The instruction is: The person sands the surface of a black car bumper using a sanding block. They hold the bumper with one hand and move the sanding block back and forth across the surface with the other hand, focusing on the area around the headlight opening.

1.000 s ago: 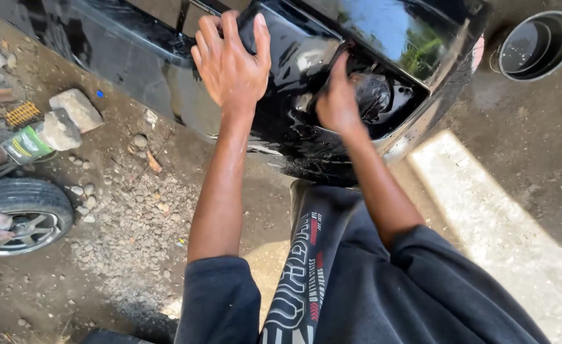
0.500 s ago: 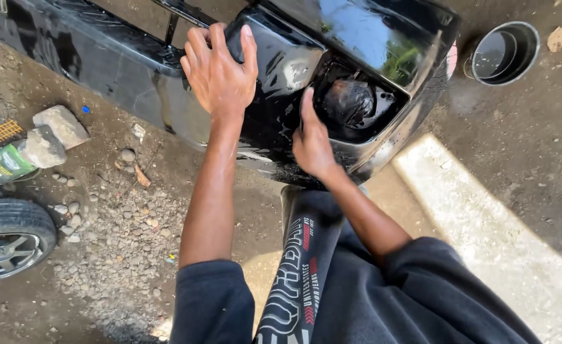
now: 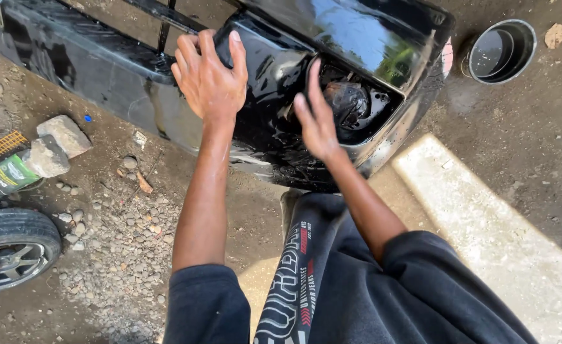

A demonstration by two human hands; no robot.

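So the glossy black plastic car bumper [image 3: 274,121] is lying on the dirt ground right in front of the person's knees, wet and shiny, with the round fog-lamp recess [image 3: 351,105] facing up toward the camera.

What changed in the last second: the right hand [image 3: 316,118] was tucked in against the edge of that recess, and now it's slid back and lifted a bit, flat and open, fingers straight and together, palm on or just over the bumper skin left of the hole. Can't quite tell if it's pressing or just skimming. It isn't holding anything. The left hand [image 3: 211,79] hasn't really budged, fingers spread wide and curled over the top ridge of the bumper, bracing it. No cloth or sponge in either hand that I can see.

To me that reads like bare-hand rubbing or rinsing of the surface around the lamp pocket, with the wiping hand moving on to the next patch while the other one keeps the bumper steady.

Around it: a dark round metal bucket [image 3: 501,51] at top right, a couple of pale grey rocks [image 3: 55,146] and a small black tyre on a rim [image 3: 13,245] off to the left, loose gravel [image 3: 112,242] everywhere.
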